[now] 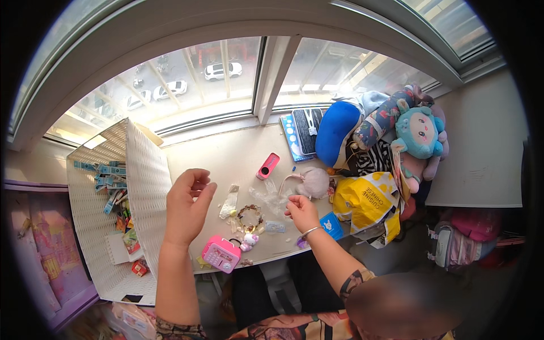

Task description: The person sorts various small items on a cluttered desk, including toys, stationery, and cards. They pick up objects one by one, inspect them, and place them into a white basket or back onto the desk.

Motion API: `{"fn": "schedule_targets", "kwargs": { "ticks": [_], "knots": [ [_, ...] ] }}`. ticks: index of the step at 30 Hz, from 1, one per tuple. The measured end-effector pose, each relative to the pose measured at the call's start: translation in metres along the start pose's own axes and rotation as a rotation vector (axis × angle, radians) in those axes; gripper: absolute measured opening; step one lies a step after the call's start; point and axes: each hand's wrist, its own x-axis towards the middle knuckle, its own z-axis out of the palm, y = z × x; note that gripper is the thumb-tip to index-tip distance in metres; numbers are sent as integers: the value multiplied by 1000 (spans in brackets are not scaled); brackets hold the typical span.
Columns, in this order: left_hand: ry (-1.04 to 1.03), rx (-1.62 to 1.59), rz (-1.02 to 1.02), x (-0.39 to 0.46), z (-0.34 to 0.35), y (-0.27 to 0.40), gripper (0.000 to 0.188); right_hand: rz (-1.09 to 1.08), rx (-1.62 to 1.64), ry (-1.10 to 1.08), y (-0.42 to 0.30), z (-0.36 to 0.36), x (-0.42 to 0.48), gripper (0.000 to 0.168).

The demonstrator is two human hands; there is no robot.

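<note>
My left hand (189,206) is raised between the white woven basket and the things on the white table, fingers curled, thumb apart, holding nothing. My right hand (301,210), a silver bangle on its wrist, hovers by crumpled clear plastic (270,196); its fingertips are bunched, and whether they pinch something cannot be told. Between the hands lie a beaded bracelet (250,217), a crumpled whitish wrapper (230,203) and a small blue-and-white packet (275,227). Nearer the edge are a pink toy safe (221,253) and a Hello Kitty figure (249,241). A pink tin (267,166) lies farther back.
At left stands the white woven basket (148,204) with pens and packets. A fluffy grey pouch (313,182), yellow plastic bag (367,202), blue cushion (337,134) and turquoise plush toy (418,131) crowd the right. A blue case (331,225) lies by the table's front edge.
</note>
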Motion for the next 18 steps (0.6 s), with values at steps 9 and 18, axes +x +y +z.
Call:
{"fn": "schedule_targets", "kwargs": {
  "ticks": [9,18],
  "knots": [
    [-388,70,-157,-61,191,-59,26,106,215,122,38,-100,-18,22],
    [-418,165,-236,-85,214,-69,26,224,227,331,113,-164,-78,21]
  ]
}}
